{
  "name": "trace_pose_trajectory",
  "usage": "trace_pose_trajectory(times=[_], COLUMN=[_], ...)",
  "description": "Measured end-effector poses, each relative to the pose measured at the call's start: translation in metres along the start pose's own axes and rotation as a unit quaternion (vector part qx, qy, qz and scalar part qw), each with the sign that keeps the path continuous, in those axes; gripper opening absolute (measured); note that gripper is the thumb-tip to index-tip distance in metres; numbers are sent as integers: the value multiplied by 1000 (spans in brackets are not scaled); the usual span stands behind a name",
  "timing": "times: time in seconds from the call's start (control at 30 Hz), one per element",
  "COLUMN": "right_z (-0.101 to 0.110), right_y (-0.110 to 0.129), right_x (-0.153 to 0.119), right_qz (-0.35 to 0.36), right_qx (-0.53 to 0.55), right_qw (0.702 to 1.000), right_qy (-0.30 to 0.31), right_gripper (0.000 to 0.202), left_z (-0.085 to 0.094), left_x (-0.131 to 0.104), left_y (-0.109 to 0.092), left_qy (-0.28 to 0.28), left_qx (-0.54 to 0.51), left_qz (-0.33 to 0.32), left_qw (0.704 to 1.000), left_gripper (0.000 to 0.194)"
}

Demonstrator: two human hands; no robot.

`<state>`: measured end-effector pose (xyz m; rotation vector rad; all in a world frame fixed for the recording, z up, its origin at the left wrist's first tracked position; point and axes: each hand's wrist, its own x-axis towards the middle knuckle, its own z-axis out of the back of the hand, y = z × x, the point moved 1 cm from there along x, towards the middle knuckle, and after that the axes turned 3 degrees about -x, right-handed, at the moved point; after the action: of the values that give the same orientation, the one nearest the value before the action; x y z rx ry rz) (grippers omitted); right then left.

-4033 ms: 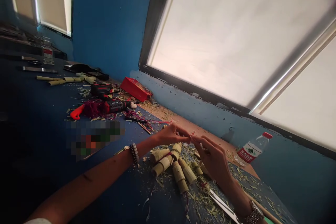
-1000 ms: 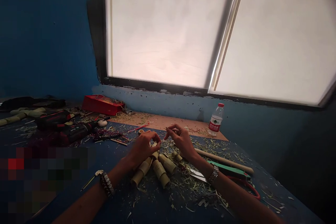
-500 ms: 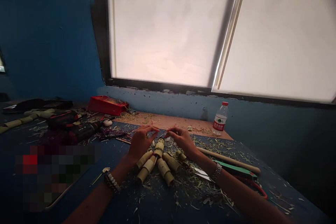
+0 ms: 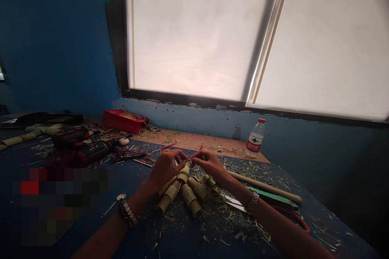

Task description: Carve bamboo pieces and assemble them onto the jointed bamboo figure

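Note:
A jointed figure made of bamboo segments (image 4: pixel 183 176) lies on the blue table, its leg-like pieces (image 4: pixel 191 200) spread toward me. My left hand (image 4: pixel 167 168) pinches with thumb and forefinger at the top end of the figure. From the other side my right hand (image 4: pixel 210 164) pinches at the same spot, its fingertips almost meeting the left ones. Something thin and pale seems to be between the fingertips, too small to name. The fingers cover most of the figure's top piece.
Right of my hands lie scissors (image 4: pixel 234 202), a green-handled tool (image 4: pixel 273 198) and a wooden stick (image 4: pixel 267 185). A water bottle (image 4: pixel 255 138) stands behind. Power drills (image 4: pixel 96 153) and a red box (image 4: pixel 124 120) are at the left. Bamboo shavings (image 4: pixel 243 220) litter the table.
Both hands have come closer together and lower over the top of the bamboo figure. The fingertips now almost meet and hide its top piece.

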<state>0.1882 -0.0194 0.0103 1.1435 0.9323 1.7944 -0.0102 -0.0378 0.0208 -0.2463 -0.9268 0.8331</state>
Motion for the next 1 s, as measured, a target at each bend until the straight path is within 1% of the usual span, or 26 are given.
trace_pose_trajectory(times=[0.13, 0.2, 0.27, 0.3, 0.33, 0.4, 0.47, 0.57, 0.67, 0.7, 0.77, 0.8, 0.83, 0.87, 0.9, 0.93, 1.0], right_z=[4, 5, 6, 7, 7, 8, 9, 11, 15, 17, 20, 21, 22, 24, 25, 26, 32], right_y=[-4, -5, -5, -3, -1, 5, 13, 22, 23, 22, 18, 16, 14, 12, 11, 10, 15], right_x=[1, 1, 1, 1, 0, -2, -5, -7, -6, -5, -4, -3, -1, 0, 1, 2, 4], right_qz=[4, 3, 2, 1, 1, 7, 23, 38, 32, 29, 24, 20, 17, 14, 12, 11, 21], right_qx=[-19, -34, -44, -45, -46, -57, -97, -159, -180, -187, -200, -205, -208, -209, -207, -208, -239], right_qw=[1000, 999, 999, 999, 998, 998, 994, 986, 982, 981, 978, 978, 977, 977, 978, 977, 968], right_qy=[-16, -21, -27, -30, -32, -32, -35, -42, -45, -46, -47, -45, -42, -39, -38, -41, -71], right_gripper=[24, 21, 22, 24, 29, 46, 54, 46, 40, 39, 37, 36, 35, 35, 37, 41, 53], left_z=[0, 0, 1, 1, 1, 1, 1, 2, 3, 3, 4, 5, 6, 7, 10, 12, 19], left_x=[0, 0, -1, -1, -1, -1, 0, 1, 2, 2, 2, 3, 3, 4, 4, 5, 7], left_y=[-1, -1, 1, 3, 4, 8, 12, 16, 15, 14, 13, 13, 14, 16, 18, 21, 28], left_qy=[2, 8, 10, 8, 6, 5, 9, 17, 22, 24, 25, 19, 7, -14, -45, -84, -157], left_qx=[-4, -2, 8, 14, 17, 19, 23, 31, 44, 53, 71, 72, 65, 50, 31, 15, 5], left_qz=[20, 27, 37, 42, 45, 48, 53, 60, 58, 61, 76, 86, 96, 105, 109, 105, 74], left_qw=[1000, 1000, 999, 999, 999, 999, 998, 998, 997, 996, 994, 994, 993, 993, 993, 991, 985], left_gripper=[22, 32, 43, 45, 45, 37, 34, 30, 27, 29, 41, 44, 44, 40, 35, 36, 51])
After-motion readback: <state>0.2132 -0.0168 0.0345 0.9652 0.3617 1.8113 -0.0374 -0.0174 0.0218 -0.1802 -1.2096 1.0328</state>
